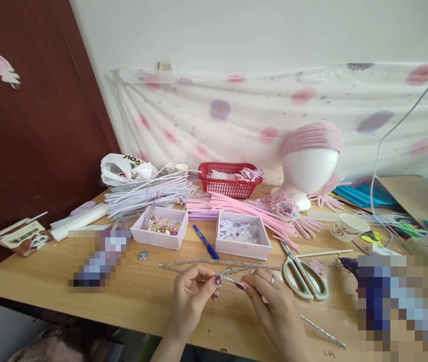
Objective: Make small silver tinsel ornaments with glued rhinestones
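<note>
1. L hand [191, 299], btm ctr of frame: thumb & fingertips pinched tight on a silver tinsel stem [230, 279].
2. R hand [274, 306], just right of it, ring on one finger: thumb & index also gripping the stem; short stretch shows btwn the two hands.
3. Stem is thus at lower ctr, held above the desk [127, 304]. Another silver length [323, 332] lies lower right, past R hand; can't tell if it's the same pc.
4. More silver stems [195, 261] lie flat just behind the hands; small silver coil [142, 255] off to left of ctr.
5. Scissors [300, 287] w/ pale green handles, right of R hand, blades slightly apart; purple glue gun [349, 269] further right, partly hidden by pixelation.
6. Mid-frame: white box of gems & beads [153, 240], blue pen [206, 242], white box of flower pcs [242, 250], L to R.
7. Behind: white stem bundle [146, 196] at left, pink fuzzy stems [251, 213] at ctr, red basket [229, 188] above those.
8. Foam head [308, 171], upper right of ctr, pink-wrapped top; paper cup [349, 229] lower right of it.
</note>
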Action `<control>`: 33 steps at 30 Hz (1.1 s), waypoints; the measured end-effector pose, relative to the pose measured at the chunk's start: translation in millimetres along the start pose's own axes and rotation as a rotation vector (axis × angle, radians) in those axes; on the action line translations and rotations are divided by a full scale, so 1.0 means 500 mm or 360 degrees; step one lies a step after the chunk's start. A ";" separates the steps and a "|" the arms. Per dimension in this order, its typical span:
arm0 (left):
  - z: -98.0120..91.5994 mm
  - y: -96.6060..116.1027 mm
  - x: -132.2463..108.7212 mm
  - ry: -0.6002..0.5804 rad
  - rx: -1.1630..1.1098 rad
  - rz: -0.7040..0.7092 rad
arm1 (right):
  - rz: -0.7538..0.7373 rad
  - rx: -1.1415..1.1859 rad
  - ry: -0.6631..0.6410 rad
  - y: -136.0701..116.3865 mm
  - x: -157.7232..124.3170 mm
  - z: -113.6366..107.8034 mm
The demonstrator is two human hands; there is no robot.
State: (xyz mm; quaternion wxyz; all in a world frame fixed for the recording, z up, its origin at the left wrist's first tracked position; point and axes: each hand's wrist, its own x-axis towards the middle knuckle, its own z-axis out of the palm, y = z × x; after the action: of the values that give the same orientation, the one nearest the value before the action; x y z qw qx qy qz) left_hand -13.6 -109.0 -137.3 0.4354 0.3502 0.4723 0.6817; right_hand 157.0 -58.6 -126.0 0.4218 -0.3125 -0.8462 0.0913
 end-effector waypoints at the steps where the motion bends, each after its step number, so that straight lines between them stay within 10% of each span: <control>1: 0.004 -0.002 0.001 0.0057 -0.0032 0.0025 | -0.0009 0.0007 -0.0021 -0.002 -0.002 0.006; 10: 0.048 -0.013 0.005 0.0383 -0.0318 -0.0076 | -0.0090 0.0099 -0.0112 -0.029 -0.019 0.062; 21: -0.043 0.019 0.014 -0.0390 0.1009 0.0743 | 0.0250 0.0021 -0.0461 0.005 -0.022 -0.005; 33: -0.024 0.022 0.014 -0.0807 0.1384 0.0777 | 0.0132 0.0064 -0.0854 -0.023 -0.008 -0.026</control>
State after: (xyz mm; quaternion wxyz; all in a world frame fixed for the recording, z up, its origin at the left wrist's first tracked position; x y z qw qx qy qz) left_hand -29.8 -108.5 -130.4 0.1802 0.7497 0.4958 0.3996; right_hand 163.5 -71.3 -115.8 0.1846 -0.3031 -0.9122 0.2048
